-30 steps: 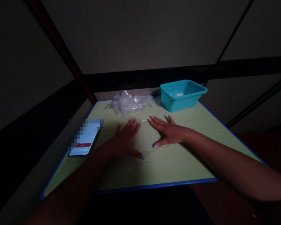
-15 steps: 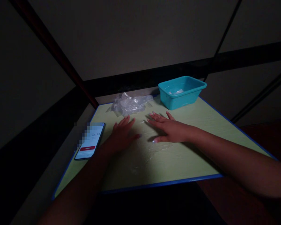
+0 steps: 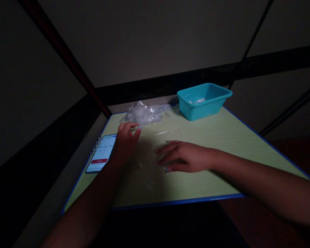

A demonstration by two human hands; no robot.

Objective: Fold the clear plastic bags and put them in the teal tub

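Note:
A thin clear plastic bag (image 3: 167,132), hard to make out in the dim light, lies flat on the table. At its far left corner is my left hand (image 3: 127,136), thumb and forefinger pinched together on what looks like the film. My right hand (image 3: 187,156) hovers low over the bag's right part, or rests lightly on it. Its fingers are apart and slightly bent, with nothing in them. Beyond my left hand sits a crumpled heap of clear plastic bags (image 3: 147,113).
A turquoise plastic basin (image 3: 204,108) with something whitish inside stands at the back right. A lit phone (image 3: 100,156) lies at the left edge, partly behind my left forearm. The pale green table (image 3: 222,137) has a blue rim and stands against a wall.
My left hand has moved left and a little away from me, and its spread fingers have closed into a pinch. My right hand has drawn nearer to me, its fingers more bent.

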